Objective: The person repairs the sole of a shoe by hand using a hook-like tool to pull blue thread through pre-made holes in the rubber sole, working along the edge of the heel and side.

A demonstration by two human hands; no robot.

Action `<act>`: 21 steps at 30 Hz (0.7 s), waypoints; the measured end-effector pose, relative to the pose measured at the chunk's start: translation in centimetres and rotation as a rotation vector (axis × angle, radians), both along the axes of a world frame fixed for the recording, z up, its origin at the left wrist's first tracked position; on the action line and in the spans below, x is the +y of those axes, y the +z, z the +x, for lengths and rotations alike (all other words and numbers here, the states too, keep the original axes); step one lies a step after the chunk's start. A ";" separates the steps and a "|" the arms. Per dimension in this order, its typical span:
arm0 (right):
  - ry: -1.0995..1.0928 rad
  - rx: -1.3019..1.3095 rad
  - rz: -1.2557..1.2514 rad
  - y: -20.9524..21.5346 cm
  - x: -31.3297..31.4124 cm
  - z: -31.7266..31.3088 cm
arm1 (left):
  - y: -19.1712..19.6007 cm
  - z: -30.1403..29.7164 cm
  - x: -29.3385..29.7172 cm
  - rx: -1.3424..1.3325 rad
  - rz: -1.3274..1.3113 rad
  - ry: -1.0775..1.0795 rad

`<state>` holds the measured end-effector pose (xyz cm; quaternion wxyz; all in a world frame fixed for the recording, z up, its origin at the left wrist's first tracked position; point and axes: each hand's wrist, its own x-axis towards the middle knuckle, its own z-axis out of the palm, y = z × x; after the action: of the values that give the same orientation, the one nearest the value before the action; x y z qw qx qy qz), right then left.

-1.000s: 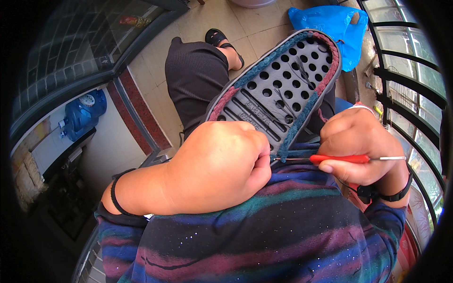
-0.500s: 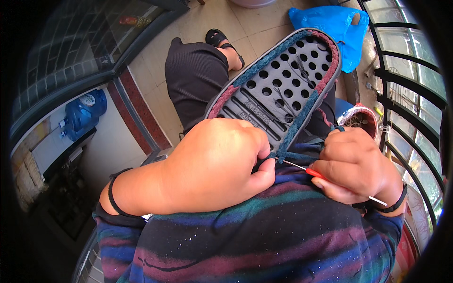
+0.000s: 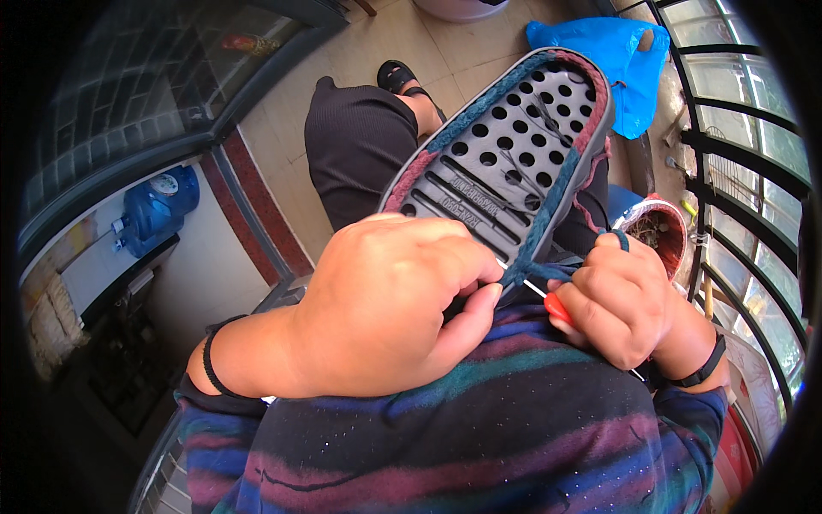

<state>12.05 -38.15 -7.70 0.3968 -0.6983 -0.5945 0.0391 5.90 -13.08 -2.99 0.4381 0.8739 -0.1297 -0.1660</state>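
Note:
A grey shoe sole [image 3: 514, 171] with round holes and slots lies tilted across my lap, edged with blue and pink yarn [image 3: 589, 128]. My left hand [image 3: 402, 300] grips its near end, thumb and forefinger pinched together at the rim by the yarn. My right hand [image 3: 621, 300] is closed on a crochet hook [image 3: 556, 307] with a red grip. Its thin metal shaft runs to the yarn at the sole's edge beside my left fingertips; the tip is hidden there. Blue yarn stretches from that edge to my right hand and loops round a finger.
Beyond the sole lies a blue plastic bag [image 3: 629, 64]. A pot [image 3: 664, 227] with dry plant matter stands at right, by black window bars [image 3: 745, 158]. On the left are a blue water bottle [image 3: 158, 210] and a dark-framed glass door [image 3: 163, 94].
My right hand has shifted slightly left and turned, bringing the hook's red grip closer to the sole's edge at a steeper slant. My left hand keeps its pinch.

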 end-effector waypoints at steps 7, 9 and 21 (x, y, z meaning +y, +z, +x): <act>-0.158 -0.121 0.123 0.1 2.1 0.9 | -0.5 0.5 -0.1 -0.428 0.197 0.115; -0.167 -0.175 0.162 0.6 2.7 1.3 | -0.3 0.9 0.8 -0.547 0.186 0.138; -0.363 -0.488 0.039 5.2 5.6 2.8 | 1.7 1.5 3.3 -1.003 0.321 0.146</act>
<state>14.81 -32.56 -2.47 0.2564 -0.7739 -0.5386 -0.2127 7.39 -9.80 -1.28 0.1932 0.9088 -0.2349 0.2857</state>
